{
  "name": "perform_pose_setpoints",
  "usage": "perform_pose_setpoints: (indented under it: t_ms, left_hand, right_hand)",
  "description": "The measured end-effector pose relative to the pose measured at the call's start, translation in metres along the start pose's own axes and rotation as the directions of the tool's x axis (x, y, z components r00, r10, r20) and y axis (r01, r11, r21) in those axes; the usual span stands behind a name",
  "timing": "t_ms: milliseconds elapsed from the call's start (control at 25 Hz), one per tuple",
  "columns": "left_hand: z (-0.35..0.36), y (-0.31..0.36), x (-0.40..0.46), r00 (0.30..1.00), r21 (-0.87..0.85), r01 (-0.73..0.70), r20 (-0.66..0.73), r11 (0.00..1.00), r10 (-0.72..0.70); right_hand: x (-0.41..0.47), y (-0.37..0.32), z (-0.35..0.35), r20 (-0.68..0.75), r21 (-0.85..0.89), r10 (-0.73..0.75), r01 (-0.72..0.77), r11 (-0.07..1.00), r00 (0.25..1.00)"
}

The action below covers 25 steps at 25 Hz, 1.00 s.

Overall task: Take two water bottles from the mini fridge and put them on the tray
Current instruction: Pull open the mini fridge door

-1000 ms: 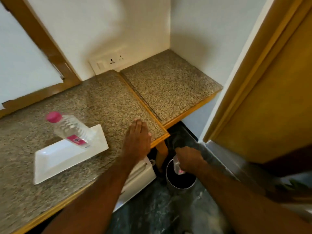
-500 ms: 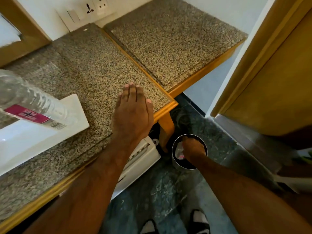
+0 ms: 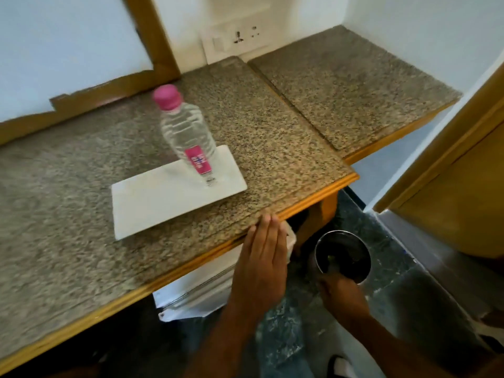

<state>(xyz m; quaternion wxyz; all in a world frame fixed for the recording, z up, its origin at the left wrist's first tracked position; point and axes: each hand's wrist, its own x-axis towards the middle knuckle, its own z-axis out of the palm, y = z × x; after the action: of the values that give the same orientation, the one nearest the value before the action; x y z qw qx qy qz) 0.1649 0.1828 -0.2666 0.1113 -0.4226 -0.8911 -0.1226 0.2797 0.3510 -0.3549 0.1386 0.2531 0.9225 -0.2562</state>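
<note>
A: Left end of the granite counter (image 3: 68, 203)?

B: Bare stone, with a wood frame strip along the back edge.

A: Then the tray?

B: White rectangular tray (image 3: 152, 205), lying near the counter's front edge, about mid-length. One water bottle (image 3: 188, 137) stands on its far right corner: clear, pink cap, upright.

A: Label?

B: Pink panel with a blue mark and pale lettering, too blurred to read. No brand legible.

A: Hands?

B: Left hand (image 3: 261, 266) lies flat, fingers straight and together, fingertips on the counter's front edge right of the tray, holding nothing. Beneath it, the white mini fridge (image 3: 196, 293) shows under the counter lip.

A: And further right?

B: A round metal bin (image 3: 342, 256) with a dark inside stands on the dark floor, just past the counter's front right corner. Right hand (image 3: 341, 293) is at the bin's near rim, knuckles toward the camera; I can't tell whether it's closed on anything.

A: Back wall?

B: White socket plate (image 3: 236, 40) above the seam between the two granite slabs. No writing visible.
</note>
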Motion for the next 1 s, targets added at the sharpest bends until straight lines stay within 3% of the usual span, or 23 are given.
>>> perform_pose_setpoints:
  t_ms: [80,200,320,440,480,600,800,1000]
  left_hand:
    - [0.025,-0.044,-0.080,0.995,0.109,0.001,0.101,0.994,-0.012]
    - [0.059,-0.110,-0.157,0.944,0.257,0.129,0.265,0.958,-0.198]
    - [0.079,-0.156,-0.181,0.776,0.306,0.335,0.447,0.891,-0.445]
    - [0.100,-0.187,-0.197,0.635,0.311,0.427,0.566,0.849,-0.526]
    - [0.105,-0.192,-0.200,0.616,0.313,0.458,0.564,0.832,-0.551]
    - [0.124,-0.197,-0.214,0.612,0.260,0.560,0.511,0.787,-0.604]
    - [0.139,-0.197,-0.228,0.674,0.171,0.578,0.451,0.798,-0.585]
    - [0.144,-0.197,-0.236,0.686,0.197,0.547,0.452,0.814,-0.570]
  right_hand:
    - [0.004,-0.038,0.027,-0.042,-0.010,-0.071,0.070,0.997,0.997]
    - [0.021,-0.096,0.080,-0.116,-0.037,-0.216,0.213,0.976,0.969]
    - [0.039,-0.143,0.137,-0.111,-0.078,-0.434,0.428,0.901,0.894]
    - [0.055,-0.176,0.182,0.031,-0.132,-0.529,0.528,0.839,0.848]
    - [0.060,-0.184,0.193,0.080,-0.156,-0.540,0.546,0.823,0.838]
    - [0.074,-0.200,0.216,0.157,-0.244,-0.569,0.590,0.770,0.807]
    - [0.080,-0.198,0.230,0.156,-0.340,-0.571,0.586,0.735,0.806]
    - [0.078,-0.198,0.228,0.144,-0.331,-0.591,0.601,0.727,0.794]
